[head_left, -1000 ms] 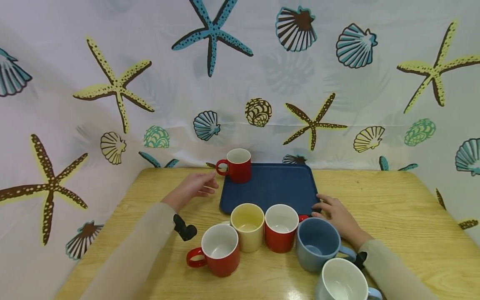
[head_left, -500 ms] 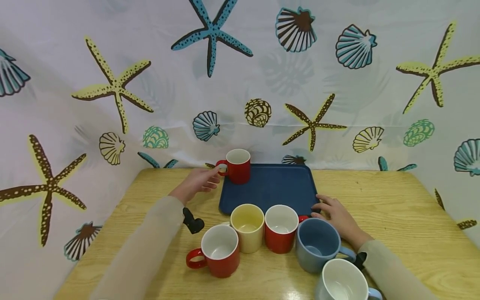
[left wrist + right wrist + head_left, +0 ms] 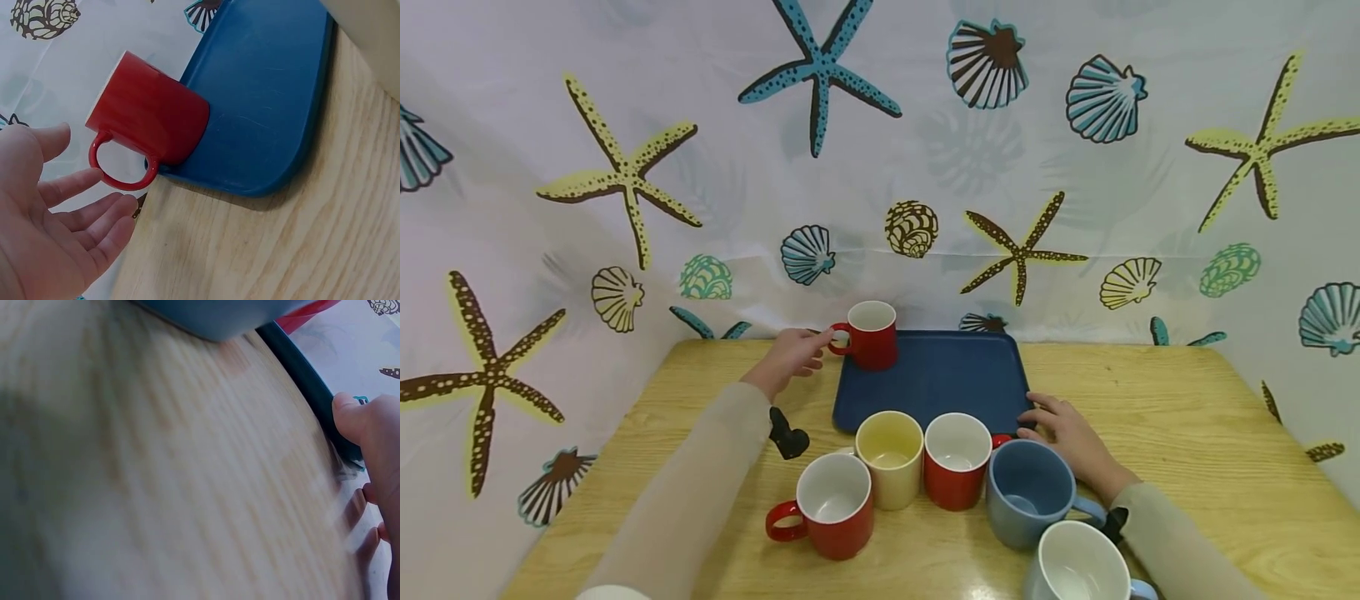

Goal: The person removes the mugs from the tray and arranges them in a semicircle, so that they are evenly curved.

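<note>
A red mug (image 3: 874, 343) with a white inside stands upright on the back left corner of the blue tray (image 3: 940, 383). My left hand (image 3: 787, 360) is beside it, the index fingertip right at the mug's handle and the thumb held apart, as the left wrist view shows. In that view the handle (image 3: 128, 185) points toward my palm. At the tray's right edge rests my right hand (image 3: 1071, 437), its fingers relaxed. The right wrist view shows that thumb (image 3: 350, 415) against the tray's rim (image 3: 312, 387).
In front of the tray stand another red mug (image 3: 955, 479), a yellow mug (image 3: 891, 479), a blue mug (image 3: 1026, 508), a red mug (image 3: 842, 529) at the left and a white-lined light blue mug (image 3: 1037, 575). A shell-patterned cloth (image 3: 850, 183) hangs behind the wooden table (image 3: 1150, 417).
My left hand has moved up and forward, bringing its index finger to the handle of the red mug on the tray. My right hand stays at the tray's edge.
</note>
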Demonstrator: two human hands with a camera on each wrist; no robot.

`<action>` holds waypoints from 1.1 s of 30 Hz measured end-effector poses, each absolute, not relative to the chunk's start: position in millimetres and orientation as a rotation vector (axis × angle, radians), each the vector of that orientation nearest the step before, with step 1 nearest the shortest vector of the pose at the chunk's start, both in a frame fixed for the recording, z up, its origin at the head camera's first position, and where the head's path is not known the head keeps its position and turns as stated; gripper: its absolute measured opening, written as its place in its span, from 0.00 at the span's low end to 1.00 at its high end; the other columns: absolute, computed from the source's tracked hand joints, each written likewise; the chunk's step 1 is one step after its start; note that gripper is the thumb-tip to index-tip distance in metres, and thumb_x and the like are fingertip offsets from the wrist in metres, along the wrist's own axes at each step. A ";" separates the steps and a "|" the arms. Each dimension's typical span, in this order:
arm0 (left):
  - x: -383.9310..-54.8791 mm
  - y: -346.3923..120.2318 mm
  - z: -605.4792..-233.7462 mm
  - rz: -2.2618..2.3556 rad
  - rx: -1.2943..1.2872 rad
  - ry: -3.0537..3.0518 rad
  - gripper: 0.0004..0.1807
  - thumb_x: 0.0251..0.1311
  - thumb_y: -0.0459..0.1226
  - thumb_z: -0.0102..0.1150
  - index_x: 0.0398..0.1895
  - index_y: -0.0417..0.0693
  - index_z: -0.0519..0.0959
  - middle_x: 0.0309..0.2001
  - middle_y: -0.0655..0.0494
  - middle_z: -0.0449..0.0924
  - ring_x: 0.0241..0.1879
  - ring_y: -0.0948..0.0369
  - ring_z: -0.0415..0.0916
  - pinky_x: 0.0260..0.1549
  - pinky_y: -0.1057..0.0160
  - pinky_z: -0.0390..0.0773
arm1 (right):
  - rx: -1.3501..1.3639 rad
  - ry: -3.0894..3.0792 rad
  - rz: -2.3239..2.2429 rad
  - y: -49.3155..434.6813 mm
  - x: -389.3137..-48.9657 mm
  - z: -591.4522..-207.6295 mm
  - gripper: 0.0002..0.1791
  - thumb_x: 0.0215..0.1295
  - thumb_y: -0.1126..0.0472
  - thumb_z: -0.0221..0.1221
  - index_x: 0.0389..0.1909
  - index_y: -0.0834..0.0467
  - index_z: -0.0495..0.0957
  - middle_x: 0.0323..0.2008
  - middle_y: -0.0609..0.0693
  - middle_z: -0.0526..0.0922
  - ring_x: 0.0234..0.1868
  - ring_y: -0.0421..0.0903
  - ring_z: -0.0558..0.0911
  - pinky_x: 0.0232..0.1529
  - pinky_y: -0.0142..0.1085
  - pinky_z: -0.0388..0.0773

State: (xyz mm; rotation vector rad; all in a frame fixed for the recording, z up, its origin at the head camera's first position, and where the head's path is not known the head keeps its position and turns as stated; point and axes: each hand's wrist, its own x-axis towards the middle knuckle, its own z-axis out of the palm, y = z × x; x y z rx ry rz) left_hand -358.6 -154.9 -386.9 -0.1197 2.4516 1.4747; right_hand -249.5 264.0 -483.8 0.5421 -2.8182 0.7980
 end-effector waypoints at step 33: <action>-386.7 -128.5 -409.5 1.636 -0.289 2.420 0.33 0.66 0.54 0.46 0.66 0.43 0.58 0.61 0.43 0.63 0.58 0.44 0.63 0.56 0.49 0.67 | 0.514 -2.849 0.750 266.2 -253.4 -486.7 0.17 0.62 0.46 0.58 0.46 0.50 0.80 0.64 0.54 0.66 0.62 0.59 0.65 0.57 0.58 0.62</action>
